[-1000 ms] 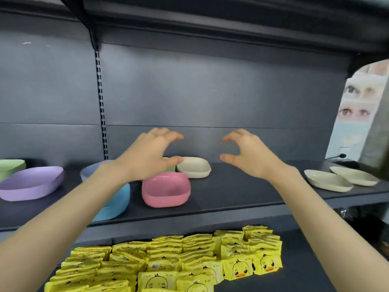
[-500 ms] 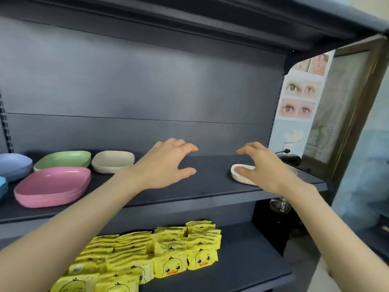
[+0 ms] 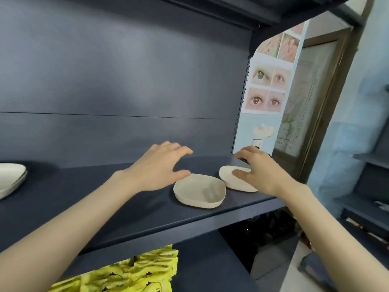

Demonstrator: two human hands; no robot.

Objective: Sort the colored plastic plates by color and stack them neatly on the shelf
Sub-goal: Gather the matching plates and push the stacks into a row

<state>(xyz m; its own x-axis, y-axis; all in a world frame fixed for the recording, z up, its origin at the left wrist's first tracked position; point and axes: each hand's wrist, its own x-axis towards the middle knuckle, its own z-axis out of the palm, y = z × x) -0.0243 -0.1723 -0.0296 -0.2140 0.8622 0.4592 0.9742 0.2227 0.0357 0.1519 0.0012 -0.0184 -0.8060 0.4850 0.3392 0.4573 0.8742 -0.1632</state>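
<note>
My hands have swung to the right end of the shelf (image 3: 84, 197), centre-right of frame. My left hand (image 3: 160, 165) is spread and empty beside the nearer cream plate (image 3: 200, 191). The thumb of my right hand (image 3: 260, 172) now rests on the farther cream plate (image 3: 231, 182), grip unclear. Both likely join the cream stack (image 3: 10, 178) at far left.

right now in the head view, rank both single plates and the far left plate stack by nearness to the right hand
1. Right plate, touched by the right hand.
2. Middle plate, just left of it.
3. Plate stack, far left.
</note>
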